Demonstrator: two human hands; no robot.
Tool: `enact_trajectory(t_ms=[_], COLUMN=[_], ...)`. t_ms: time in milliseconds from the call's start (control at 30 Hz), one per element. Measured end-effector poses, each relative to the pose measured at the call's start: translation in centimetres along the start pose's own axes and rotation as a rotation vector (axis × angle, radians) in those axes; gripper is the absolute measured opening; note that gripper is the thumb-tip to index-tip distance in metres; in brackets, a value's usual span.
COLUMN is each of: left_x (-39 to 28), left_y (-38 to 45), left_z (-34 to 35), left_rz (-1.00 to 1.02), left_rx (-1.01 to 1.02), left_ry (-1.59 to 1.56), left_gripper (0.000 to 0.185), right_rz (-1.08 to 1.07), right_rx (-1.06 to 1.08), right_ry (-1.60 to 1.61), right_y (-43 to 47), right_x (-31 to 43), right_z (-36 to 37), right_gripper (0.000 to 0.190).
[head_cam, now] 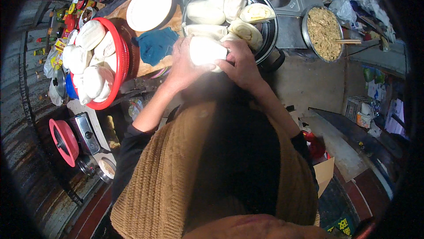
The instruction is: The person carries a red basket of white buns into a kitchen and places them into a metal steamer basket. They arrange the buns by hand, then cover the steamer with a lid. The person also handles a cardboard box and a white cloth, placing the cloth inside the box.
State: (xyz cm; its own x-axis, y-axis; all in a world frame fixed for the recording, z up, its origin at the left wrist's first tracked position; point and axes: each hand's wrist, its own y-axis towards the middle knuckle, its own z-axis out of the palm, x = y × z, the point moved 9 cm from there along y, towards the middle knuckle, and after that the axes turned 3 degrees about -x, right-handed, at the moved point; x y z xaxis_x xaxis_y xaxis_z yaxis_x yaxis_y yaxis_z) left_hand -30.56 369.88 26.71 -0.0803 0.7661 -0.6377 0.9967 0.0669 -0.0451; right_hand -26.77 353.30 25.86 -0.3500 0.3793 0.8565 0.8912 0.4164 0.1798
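Observation:
Between both hands is a pale steamed bun (207,51), brightly lit, at the near rim of a dark steamer pot (270,45). My left hand (186,65) grips its left side, and my right hand (241,63) has its thumb and fingers on the right side. Several white buns (205,12) and rolled buns (235,3) lie in the pot; one rolled bun (246,33) sits just beyond my right hand. The underside of the held bun is hidden.
Left of the pot lie a blue cloth (157,45) and a white plate (149,8) on a wooden board (132,61). A red plastic basket (122,63) heaped with buns stands at the board's left. Right, a metal bowl of chopped filling (323,33) holds chopsticks (347,41).

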Motion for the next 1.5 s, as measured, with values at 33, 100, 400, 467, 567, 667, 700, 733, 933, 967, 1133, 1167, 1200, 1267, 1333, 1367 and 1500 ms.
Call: enact_trajectory(t_ms=[33,100,400,467,567,667,700,733,933,967,1133,1167,1200,1267,1333,1367,1500], left_x=[0.1,-1.0,1.2,1.7,2.7,2.0,1.1,0.4,-0.4,-0.8,-4.6,-5.4,-5.4,-5.5,-5.6,-5.8,-6.0], left_y=[-0.2,-0.7,0.3,0.8,1.0,1.0,1.2,1.3,1.8,1.8,0.7,0.5,0.9,1.7,2.0,2.1,3.3], left_z=[0.3,-0.3,-0.8,0.4,1.8,1.6,1.0,0.7,0.8,0.8,1.6,2.1,3.1,3.6,4.0,4.3,5.8], left_rz=[-0.089,0.018,0.187,0.178,0.174,0.231,0.266,0.302,0.279,0.278,0.503,0.598,0.586,0.604,0.604,0.596,0.568], left_rx=[0.08,0.062,-0.144,-0.089,0.033,0.031,0.024,0.018,0.099,0.074,-0.058,-0.065,0.003,0.023,0.044,0.057,0.047], left_ry=[-0.082,-0.124,-0.109,-0.025,0.037,0.079,0.078,0.077,0.148,0.18,0.277,0.257,0.237,0.246,0.278,0.306,0.33], left_gripper=[0.112,0.105,0.065,0.065,0.069,0.07,0.07,0.07,0.076,0.077,0.074,0.073,0.063,0.056,0.052,0.05,0.047], right_rz=[0.007,-0.012,-0.302,-0.261,-0.212,-0.197,-0.22,-0.243,-0.271,-0.255,-0.221,-0.211,-0.215,-0.223,-0.229,-0.232,-0.239], right_rx=[0.018,0.005,-0.16,-0.18,-0.042,0.03,0.036,0.041,0.042,0.038,-0.06,-0.087,-0.091,-0.097,-0.124,-0.137,-0.151], right_ry=[0.027,0.054,-0.247,-0.278,-0.311,-0.445,-0.47,-0.496,-0.49,-0.466,-0.461,-0.444,-0.46,-0.492,-0.528,-0.546,-0.516], right_y=[-0.1,-0.2,-0.8,-1.0,-1.0,-0.7,-0.6,-0.6,-0.8,-0.7,-1.5,-1.5,-1.4,-1.2,-1.4,-1.4,-1.6], right_x=[-0.2,0.2,2.4,2.0,2.6,2.0,1.9,1.7,1.4,1.3,-0.6,-0.9,-1.3,-1.8,-1.8,-1.9,-3.0], right_z=[0.3,0.1,-0.4,-0.6,0.8,1.5,1.6,1.5,1.1,0.4,-2.5,-2.8,-2.7,-2.6,-3.0,-3.2,-3.9], right_gripper=[0.044,0.043,0.054,0.054,0.052,0.049,0.049,0.048,0.053,0.054,0.061,0.062,0.062,0.06,0.059,0.058,0.054])
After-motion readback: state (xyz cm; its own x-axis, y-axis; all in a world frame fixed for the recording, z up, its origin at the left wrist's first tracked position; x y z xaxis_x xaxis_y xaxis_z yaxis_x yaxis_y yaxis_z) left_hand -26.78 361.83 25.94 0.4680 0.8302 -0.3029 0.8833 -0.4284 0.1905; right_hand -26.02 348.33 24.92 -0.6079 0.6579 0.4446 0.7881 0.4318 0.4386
